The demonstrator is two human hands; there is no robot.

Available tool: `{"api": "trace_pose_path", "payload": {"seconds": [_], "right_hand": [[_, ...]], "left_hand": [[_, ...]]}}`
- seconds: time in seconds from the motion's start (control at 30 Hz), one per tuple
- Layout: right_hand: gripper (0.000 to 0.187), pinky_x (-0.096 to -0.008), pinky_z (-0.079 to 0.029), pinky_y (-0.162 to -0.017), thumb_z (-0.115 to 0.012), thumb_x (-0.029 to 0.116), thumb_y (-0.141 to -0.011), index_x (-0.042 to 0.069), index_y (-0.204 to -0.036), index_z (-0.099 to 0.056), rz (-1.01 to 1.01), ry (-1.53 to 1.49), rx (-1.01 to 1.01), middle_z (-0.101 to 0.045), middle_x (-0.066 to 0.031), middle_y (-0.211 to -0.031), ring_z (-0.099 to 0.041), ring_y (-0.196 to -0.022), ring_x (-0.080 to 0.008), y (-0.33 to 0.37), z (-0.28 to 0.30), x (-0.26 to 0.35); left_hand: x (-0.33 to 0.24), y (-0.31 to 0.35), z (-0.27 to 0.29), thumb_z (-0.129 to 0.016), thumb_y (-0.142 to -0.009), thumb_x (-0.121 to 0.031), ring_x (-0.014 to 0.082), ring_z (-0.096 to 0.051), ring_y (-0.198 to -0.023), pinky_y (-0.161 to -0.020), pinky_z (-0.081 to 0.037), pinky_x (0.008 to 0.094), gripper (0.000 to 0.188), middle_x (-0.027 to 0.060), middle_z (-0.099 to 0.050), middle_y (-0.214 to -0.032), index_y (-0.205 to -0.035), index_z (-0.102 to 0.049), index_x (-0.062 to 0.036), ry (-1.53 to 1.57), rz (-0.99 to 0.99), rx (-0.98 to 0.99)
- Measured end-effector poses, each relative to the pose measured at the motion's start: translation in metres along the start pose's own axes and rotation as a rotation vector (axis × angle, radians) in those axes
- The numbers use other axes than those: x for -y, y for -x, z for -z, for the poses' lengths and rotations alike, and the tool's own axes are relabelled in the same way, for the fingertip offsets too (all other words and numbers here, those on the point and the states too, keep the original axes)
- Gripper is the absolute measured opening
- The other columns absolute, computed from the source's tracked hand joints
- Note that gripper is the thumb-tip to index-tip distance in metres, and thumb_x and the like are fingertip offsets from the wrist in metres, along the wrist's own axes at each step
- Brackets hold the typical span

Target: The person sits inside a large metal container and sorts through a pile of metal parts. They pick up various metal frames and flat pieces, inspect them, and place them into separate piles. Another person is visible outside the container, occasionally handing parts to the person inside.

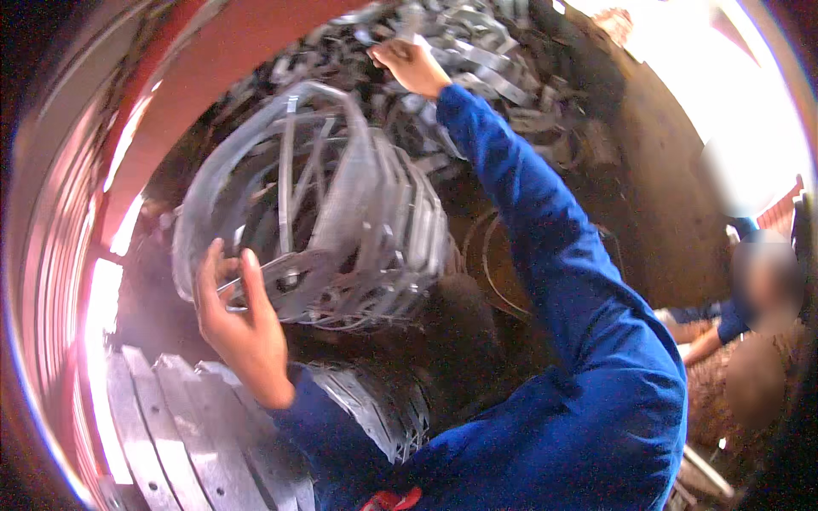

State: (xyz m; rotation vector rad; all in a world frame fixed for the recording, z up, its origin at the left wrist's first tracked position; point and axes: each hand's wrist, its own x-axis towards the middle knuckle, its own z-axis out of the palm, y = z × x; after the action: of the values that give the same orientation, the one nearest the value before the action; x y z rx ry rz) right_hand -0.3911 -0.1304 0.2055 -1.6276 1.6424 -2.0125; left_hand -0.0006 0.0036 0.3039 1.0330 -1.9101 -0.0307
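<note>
My left hand is raised at the near left side of a stack of bent metal frames, thumb and fingers apart. Its fingertips overlap the rim of the nearest frame; whether they touch it I cannot tell. These frames are grey, many-sided hoops with crossbars, blurred here. My right arm stretches far forward, and my right hand is over a heap of loose metal strips. The fingers there are curled closed, and a blurred pale shape shows beside them. What they hold, if anything, is hard to make out.
Flat grey metal bars with holes lie stacked at the near left. A red, ribbed metal wall curves along the left. Thin wire hoops rest on the brown ground right of the frames. Another person sits at the far right, arms extended.
</note>
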Motion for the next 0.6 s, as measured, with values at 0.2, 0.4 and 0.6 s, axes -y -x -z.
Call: {"api": "trace_pose_path", "payload": {"seconds": [0.2,0.4,0.6], "right_hand": [[0.032,-0.0407,-0.049,-0.079,-0.063,0.030,-0.089,-0.001,-0.098,-0.064,-0.557,0.575,0.047,-0.065,-0.0214,-0.092,-0.062,-0.084,-0.0359,0.345,0.179,-0.128],[0.049,-0.0461,-0.041,-0.099,-0.063,0.033,-0.087,0.001,-0.123,-0.055,-1.019,1.049,-0.101,-0.057,-0.0232,-0.119,-0.051,-0.116,-0.0399,0.626,0.289,-0.118],[0.049,-0.0467,-0.039,-0.100,-0.062,0.034,-0.088,0.004,-0.126,-0.051,-0.955,1.218,-0.348,-0.051,-0.0204,-0.124,-0.047,-0.118,-0.0400,0.719,0.295,-0.130]], "left_hand": [[-0.076,0.127,-0.095,-0.065,-0.086,-0.014,0.0168,-0.062,-0.086,-0.077,-0.050,0.0303,0.032,0.0096,-0.066,-0.096,-0.116,-0.063,-0.0034,0.450,-0.092,0.791],[-0.036,0.165,-0.217,-0.068,-0.086,-0.020,0.0161,-0.062,-0.087,-0.077,-0.050,0.0302,0.035,0.0092,-0.067,-0.094,-0.115,-0.063,-0.0005,0.416,0.144,1.313],[0.073,0.299,-0.350,-0.063,-0.089,-0.044,0.0262,-0.064,-0.093,-0.085,-0.049,0.0371,0.057,0.0143,-0.067,-0.103,-0.117,-0.058,0.0049,0.159,0.375,1.540]]}}
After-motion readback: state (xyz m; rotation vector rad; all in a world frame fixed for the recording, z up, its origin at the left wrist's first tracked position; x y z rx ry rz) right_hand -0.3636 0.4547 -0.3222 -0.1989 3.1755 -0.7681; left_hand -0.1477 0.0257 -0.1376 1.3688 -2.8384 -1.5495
